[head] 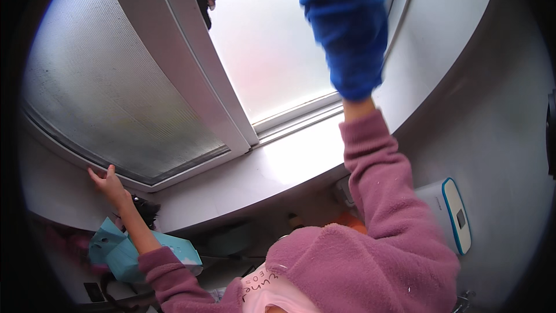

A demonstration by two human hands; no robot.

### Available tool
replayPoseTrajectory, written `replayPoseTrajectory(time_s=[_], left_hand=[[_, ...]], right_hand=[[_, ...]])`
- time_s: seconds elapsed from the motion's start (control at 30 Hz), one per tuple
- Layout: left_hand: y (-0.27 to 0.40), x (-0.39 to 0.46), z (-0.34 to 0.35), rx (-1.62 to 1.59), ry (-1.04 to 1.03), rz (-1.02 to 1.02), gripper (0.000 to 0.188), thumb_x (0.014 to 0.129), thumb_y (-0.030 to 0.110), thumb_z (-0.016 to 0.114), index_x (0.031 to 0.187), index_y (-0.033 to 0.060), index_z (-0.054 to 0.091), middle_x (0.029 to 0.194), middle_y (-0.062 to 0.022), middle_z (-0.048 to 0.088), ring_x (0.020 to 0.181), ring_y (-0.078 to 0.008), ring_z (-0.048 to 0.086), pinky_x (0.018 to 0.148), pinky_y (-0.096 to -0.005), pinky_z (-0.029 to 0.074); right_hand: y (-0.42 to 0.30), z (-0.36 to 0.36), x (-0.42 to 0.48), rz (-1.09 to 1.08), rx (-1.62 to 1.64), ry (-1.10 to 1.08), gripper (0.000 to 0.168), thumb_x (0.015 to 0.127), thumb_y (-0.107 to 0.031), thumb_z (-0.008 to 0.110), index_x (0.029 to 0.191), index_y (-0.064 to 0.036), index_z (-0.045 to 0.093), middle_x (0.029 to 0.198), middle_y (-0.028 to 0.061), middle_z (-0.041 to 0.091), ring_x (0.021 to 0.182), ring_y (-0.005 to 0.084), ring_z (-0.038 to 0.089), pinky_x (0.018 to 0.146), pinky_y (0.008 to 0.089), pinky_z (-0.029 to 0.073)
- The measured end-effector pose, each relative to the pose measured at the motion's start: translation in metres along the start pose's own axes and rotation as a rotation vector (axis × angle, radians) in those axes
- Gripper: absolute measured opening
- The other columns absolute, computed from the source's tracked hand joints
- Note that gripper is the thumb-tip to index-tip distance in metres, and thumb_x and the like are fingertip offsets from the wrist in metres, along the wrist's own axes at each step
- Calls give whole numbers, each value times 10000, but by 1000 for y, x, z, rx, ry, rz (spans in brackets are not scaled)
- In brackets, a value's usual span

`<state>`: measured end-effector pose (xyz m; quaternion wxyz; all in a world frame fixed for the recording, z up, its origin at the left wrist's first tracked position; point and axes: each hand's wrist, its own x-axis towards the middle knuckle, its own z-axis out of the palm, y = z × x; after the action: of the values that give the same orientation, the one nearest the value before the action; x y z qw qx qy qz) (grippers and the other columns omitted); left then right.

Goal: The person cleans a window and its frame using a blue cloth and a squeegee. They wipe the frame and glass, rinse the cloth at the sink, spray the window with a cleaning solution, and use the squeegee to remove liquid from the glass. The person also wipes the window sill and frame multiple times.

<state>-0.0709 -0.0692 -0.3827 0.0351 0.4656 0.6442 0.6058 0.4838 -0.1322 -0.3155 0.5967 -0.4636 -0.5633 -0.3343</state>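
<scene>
My right hand is raised in front of a frosted window pane. A blue fabric mitt or wrapped cloth covers it down to the wrist, so its fingers are hidden. The fabric is slightly blurred, and whether it touches the glass cannot be told. At lower left, my left hand has its fingers spread at the lower edge of the white window frame. Nothing is held in it. Above that hand is a textured glass panel with a dark seal along its bottom.
A black window latch sits on the middle frame. Below runs a white sill. Under my left forearm is a light-blue box, beside a dark spiky object. A white appliance with blue trim is on the right wall.
</scene>
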Motion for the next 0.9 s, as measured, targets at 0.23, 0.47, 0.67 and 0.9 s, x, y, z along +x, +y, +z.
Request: replayPoseTrajectory(time_s=[0.23,0.47,0.67,0.9], left_hand=[[-7,-1,-3,-136,-14,-38,652,795,16,590,1379,70,305,1166,-123,427,976,-207,477,849,-316,428],[35,-16,-17,-218,-85,4,635,811,-4,548,1383,156,323,1256,-125,333,1073,-215,407,910,-320,391],[97,-50,-37,-310,-89,67,617,814,-6,531,1378,158,340,1274,-98,356,1111,-197,393,928,-312,372],[147,-93,-25,-435,-125,227,613,803,-1,508,1377,126,335,1308,-74,370,1206,-196,357,1012,-347,257]], right_hand=[[-21,57,-114,-144,-241,-169,445,768,-267,646,1184,-146,545,1194,167,512,1154,326,454,979,435,332],[-23,77,-139,-147,-181,-309,453,718,-352,672,1145,-224,592,1255,183,465,1217,390,384,979,520,296],[-68,81,202,-388,-403,351,350,767,-400,601,1018,-160,650,1178,118,502,1154,352,401,869,522,340],[-51,104,231,-613,-362,488,292,729,-441,622,952,-260,678,1198,70,499,1205,355,373,840,534,352]])
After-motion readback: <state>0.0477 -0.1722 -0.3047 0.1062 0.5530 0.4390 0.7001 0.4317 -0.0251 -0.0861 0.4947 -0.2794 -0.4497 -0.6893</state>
